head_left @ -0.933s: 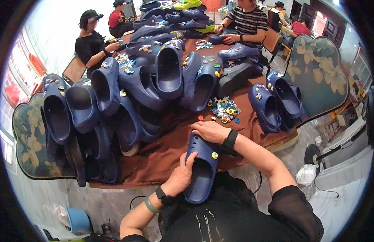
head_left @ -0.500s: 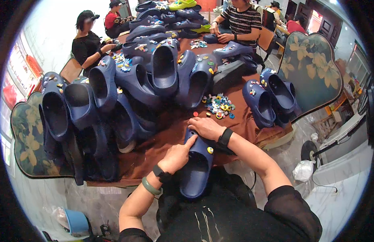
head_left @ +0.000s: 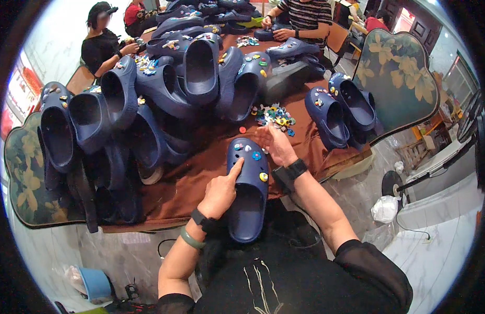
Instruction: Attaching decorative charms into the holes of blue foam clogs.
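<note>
A navy blue foam clog [head_left: 246,206] lies at the table's front edge in front of me, toe pointing away. Its perforated top bears a blue flower charm [head_left: 256,155], a white heart-shaped charm [head_left: 247,148] and a round yellow-and-white charm [head_left: 263,177]. My left hand [head_left: 220,193] grips the clog's left side, its index finger stretched over the upper beside a hole. Off the clog's right side, my right hand [head_left: 276,145] is open, fingers extended toward a pile of colourful charms [head_left: 274,116]. A red round charm [head_left: 242,130] lies alone beyond the toe.
Many navy clogs [head_left: 200,73] are heaped at the left and far side of the brown-covered table [head_left: 211,152]. A decorated pair [head_left: 329,118] stands at the right. Co-workers [head_left: 104,44] sit around the far end. A blue bucket [head_left: 94,284] stands on the floor.
My right hand has lifted from the clog's toe and moved right, toward the charm pile, uncovering the charms on the toe. My left index finger stays on the upper. The view has shifted slightly.
</note>
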